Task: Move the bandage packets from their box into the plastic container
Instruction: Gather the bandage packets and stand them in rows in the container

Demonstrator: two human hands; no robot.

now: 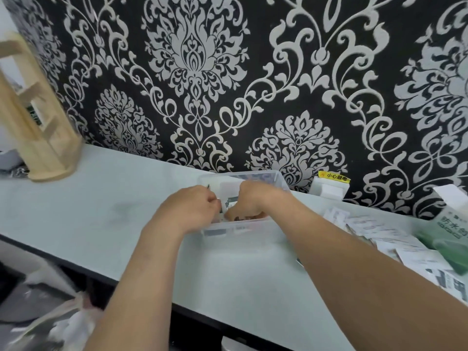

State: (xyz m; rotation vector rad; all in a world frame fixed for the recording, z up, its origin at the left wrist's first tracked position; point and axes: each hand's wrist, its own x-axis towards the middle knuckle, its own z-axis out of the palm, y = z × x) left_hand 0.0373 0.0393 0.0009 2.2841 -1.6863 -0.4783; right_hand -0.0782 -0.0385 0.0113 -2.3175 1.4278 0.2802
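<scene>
A clear plastic container (pixel 273 181) stands on the pale table near the wall. Both my hands reach down into it. My left hand (pixel 195 206) is at its left side, fingers curled over the contents. My right hand (pixel 253 201) is curled over packets (pixel 229 202) lying inside. What each hand grips is hidden by the fingers and blur. Loose white bandage packets (pixel 379 231) lie spread on the table to the right. A green and white bandage box (pixel 453 224) lies at the far right edge.
A wooden rack (pixel 38 127) stands at the back left on the table (pixel 101 206). A white wall socket (pixel 329 190) with a yellow label sits behind the container. Plastic bags (pixel 63 323) lie below the table's front edge.
</scene>
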